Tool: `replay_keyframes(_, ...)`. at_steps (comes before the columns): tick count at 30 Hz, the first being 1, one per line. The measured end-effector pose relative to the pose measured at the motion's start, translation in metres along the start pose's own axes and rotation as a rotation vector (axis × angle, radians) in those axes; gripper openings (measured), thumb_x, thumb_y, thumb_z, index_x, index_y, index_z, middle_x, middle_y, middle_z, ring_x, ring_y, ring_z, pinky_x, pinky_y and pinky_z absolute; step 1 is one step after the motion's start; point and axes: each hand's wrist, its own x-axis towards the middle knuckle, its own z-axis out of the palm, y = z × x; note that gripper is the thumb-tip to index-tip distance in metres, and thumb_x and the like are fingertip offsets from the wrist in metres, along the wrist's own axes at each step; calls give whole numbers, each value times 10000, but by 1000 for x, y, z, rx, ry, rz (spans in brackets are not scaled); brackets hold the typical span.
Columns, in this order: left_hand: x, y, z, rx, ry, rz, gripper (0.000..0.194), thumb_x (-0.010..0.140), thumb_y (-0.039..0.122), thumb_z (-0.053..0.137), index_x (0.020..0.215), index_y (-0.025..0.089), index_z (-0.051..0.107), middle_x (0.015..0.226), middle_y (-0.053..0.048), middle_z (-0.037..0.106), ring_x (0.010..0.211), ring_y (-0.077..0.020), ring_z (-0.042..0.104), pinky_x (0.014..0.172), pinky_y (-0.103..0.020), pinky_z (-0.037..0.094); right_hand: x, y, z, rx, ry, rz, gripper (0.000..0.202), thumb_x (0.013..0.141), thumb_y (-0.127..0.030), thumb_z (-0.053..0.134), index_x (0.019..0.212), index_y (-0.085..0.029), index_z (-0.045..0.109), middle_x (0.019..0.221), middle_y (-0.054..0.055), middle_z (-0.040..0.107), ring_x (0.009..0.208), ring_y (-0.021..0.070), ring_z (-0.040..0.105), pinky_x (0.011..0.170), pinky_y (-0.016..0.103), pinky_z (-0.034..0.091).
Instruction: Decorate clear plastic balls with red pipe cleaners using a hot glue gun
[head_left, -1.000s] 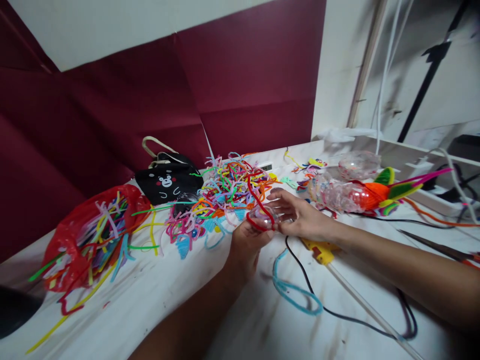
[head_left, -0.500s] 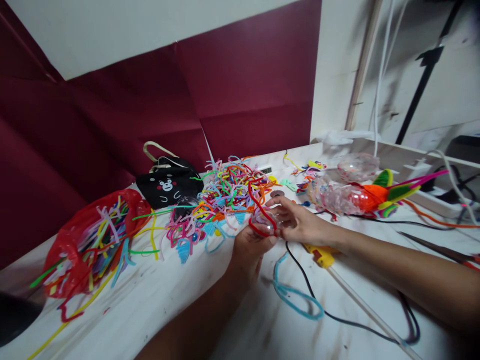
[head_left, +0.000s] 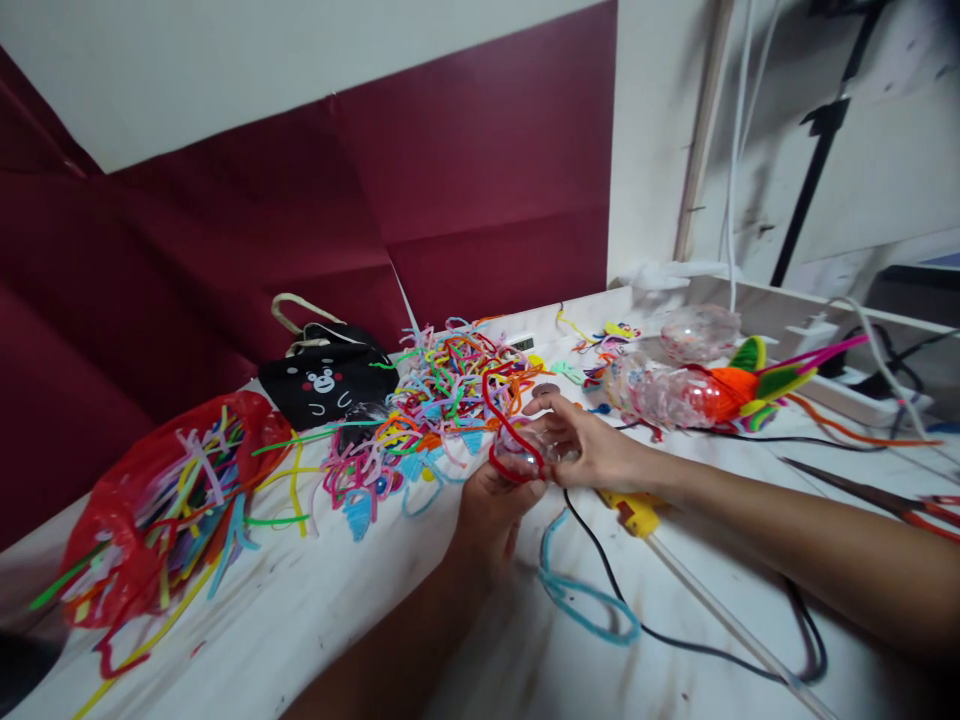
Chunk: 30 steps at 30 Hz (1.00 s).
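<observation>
Between my two hands is a clear plastic ball (head_left: 519,455) with a red pipe cleaner (head_left: 498,405) looped around it, one end sticking up. My left hand (head_left: 484,510) grips the ball from below and the left, thumb along its near side. My right hand (head_left: 589,445) closes on the ball's right side with curled fingers. Under the right forearm lies a yellow glue gun (head_left: 639,515) with a long clear glue stick in its back. A light blue pipe cleaner (head_left: 589,610) lies bent in a loop in front of it.
A heap of coloured pipe cleaners (head_left: 457,385) spreads behind my hands. At left are a red bag (head_left: 112,500) of pipe cleaners and a black pouch (head_left: 326,375). Rightward lie a clear plastic bottle (head_left: 652,390) with orange wrapping, scissors (head_left: 862,490) and a black cable (head_left: 697,648).
The whole view has shifted slightly, with the scene moving left in the picture. Both hands keep their hold on the ball and the red pipe cleaner, with hardly any movement.
</observation>
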Motion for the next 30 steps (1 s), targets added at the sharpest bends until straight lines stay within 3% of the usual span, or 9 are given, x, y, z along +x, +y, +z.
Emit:
replay_keyframes(5,0,-1,0,14,-25,-8,470,377,267,1052,652,183,680,646,34,702,643,-115,663,697,-242,556,0,2,0,33,-42,-12,636,693,-171,736,1259,-279,466,1089,31,721,997,233,698,862,386,549)
replay_keyframes(9,0,-1,-1,-2,-25,-17,475,368,262,1058,655,175,689,673,26,710,669,-107,659,716,-229,545,1,1,0,36,-41,-22,634,683,-186,722,1247,-279,448,1019,12,705,940,215,683,811,352,521)
replay_keyframes(17,2,-6,-7,46,-23,-29,479,424,297,1056,722,168,705,706,13,704,666,-104,632,683,-229,522,2,0,-3,127,-33,11,673,639,-161,740,1226,-268,428,1085,29,704,956,185,679,778,302,510)
replay_keyframes(20,1,-6,-8,73,-16,-33,473,450,321,1054,737,171,709,739,3,716,705,-125,659,743,-262,558,3,0,-4,168,-18,35,681,623,-147,763,1211,-267,440,1073,18,717,891,160,678,737,275,512)
replay_keyframes(25,-1,1,-7,59,-105,-37,459,533,362,1029,828,169,734,919,-50,763,879,-193,725,877,-330,600,3,-1,-7,292,-28,66,668,626,-116,764,1190,-278,445,964,-29,731,814,152,706,704,267,536)
replay_keyframes(28,0,4,-12,125,-133,-19,487,621,474,976,904,160,735,912,-87,757,897,-235,725,754,-327,619,3,-4,-11,354,4,98,675,616,-126,780,1186,-274,451,911,-47,731,763,154,722,701,282,550)
replay_keyframes(30,3,4,-17,174,-71,27,487,667,538,939,872,170,694,814,-69,721,833,-230,710,631,-293,593,3,-6,-15,389,23,116,681,602,-144,796,1175,-274,451,908,-45,736,748,159,729,699,293,555)
